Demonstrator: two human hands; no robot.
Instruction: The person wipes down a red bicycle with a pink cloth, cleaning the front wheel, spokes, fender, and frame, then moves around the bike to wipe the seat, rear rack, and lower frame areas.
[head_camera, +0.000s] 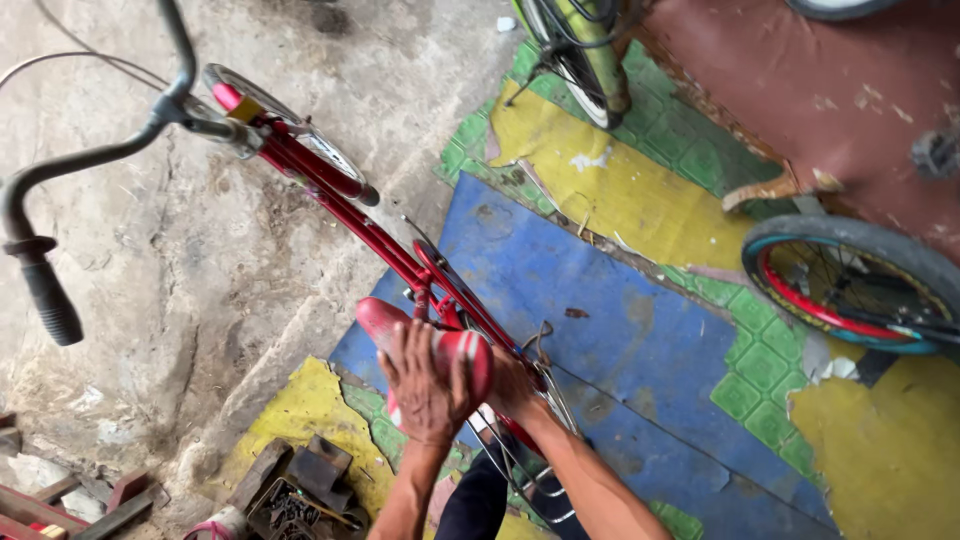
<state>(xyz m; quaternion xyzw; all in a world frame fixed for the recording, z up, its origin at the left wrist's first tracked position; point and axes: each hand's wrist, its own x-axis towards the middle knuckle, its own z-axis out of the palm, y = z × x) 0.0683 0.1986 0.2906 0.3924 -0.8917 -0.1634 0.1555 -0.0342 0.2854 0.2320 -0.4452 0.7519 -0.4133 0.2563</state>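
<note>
In the head view, a small red bicycle (330, 190) is seen from above, standing on bare concrete (150, 250) at the left edge of a patchwork of blue, yellow and green floor mats (600, 290). Its red saddle with white stripes (440, 345) lies near the bottom centre. The left hand (420, 390) is laid flat over the near side of the saddle, fingers spread and pressed on its top. The right hand (510, 385) is placed just right of the saddle, against its rear edge by the wire rack; how far its fingers are closed cannot be told. A black handlebar grip (45, 300) is seen at far left. Another bicycle's wheel with a red rim (850, 285) is seen at right, and scrap metal pieces (300, 490) lie at the bottom left.
</note>
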